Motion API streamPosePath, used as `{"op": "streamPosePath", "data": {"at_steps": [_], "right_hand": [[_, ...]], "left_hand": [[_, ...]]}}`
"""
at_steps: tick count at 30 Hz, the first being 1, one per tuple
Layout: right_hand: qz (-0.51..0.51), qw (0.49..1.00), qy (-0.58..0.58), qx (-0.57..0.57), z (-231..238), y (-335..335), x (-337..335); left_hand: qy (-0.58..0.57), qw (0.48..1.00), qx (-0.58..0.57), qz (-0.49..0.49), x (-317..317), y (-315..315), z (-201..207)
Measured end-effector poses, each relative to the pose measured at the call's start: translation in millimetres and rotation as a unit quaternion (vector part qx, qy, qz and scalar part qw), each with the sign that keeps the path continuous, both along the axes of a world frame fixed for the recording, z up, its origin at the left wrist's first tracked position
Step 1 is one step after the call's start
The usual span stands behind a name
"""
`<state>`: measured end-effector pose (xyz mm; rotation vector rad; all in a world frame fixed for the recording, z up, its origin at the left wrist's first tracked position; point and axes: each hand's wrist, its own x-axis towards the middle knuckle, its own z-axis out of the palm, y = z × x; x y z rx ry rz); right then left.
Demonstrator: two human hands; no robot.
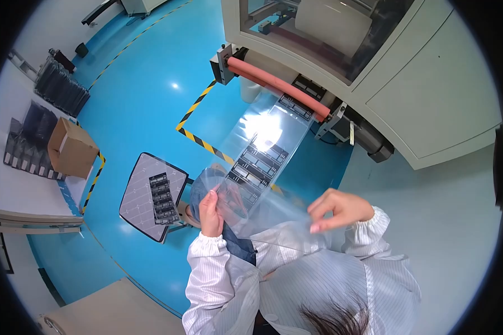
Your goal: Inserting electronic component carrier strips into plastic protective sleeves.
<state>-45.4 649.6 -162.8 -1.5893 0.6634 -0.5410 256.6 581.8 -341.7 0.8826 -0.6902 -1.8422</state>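
Note:
A clear plastic film with black printed panels runs down from the machine's rollers toward me. My left hand pinches its left edge between thumb and fingers. At the right side of the film, my right hand is curled, with thumb and fingers closed at the film's edge. Between my hands the loose end of the film sags in folds over my lap. Bright glare covers part of the film's middle.
A pink roller spans the front of a large pale machine. To the left, a grey padded stool carries a cut strip of printed panels. Farther left stand a cardboard box and stacked dark packages. Black-and-yellow tape marks the blue floor.

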Motion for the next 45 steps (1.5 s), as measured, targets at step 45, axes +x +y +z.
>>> {"op": "streamPosePath", "data": {"at_steps": [45], "right_hand": [[-0.716,0.619,-0.313,0.08,-110,-10,-36]], "left_hand": [[-0.216,0.972,0.007,0.097,62,48,63]]}}
